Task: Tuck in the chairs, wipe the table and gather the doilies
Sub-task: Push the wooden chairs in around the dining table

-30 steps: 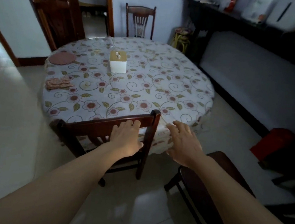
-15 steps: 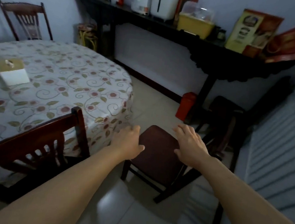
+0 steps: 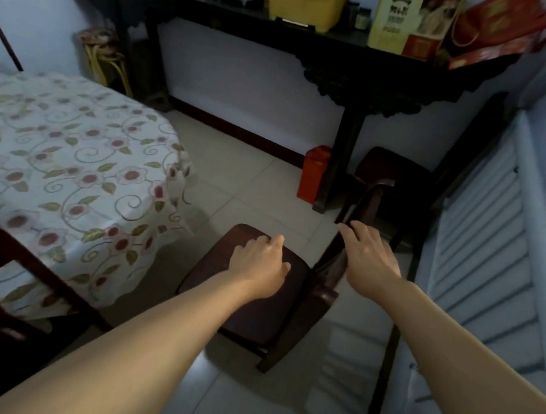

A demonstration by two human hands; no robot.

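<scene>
1. The right hand (image 3: pixel 369 260) reaches over the backrest of the dark chair (image 3: pixel 255 293), fingers extended and loose, gripping nothing; whether it touches the top rail is unclear.
2. The left hand (image 3: pixel 260 263) hovers over the seat, fingers relaxed, holding nothing.
3. The chair stands pulled out on the floor tiles, its seat toward the tabletop (image 3: pixel 65 162), which lies to the left; the right hand is nearer the backrest, so a push leftward looks likely.
</scene>
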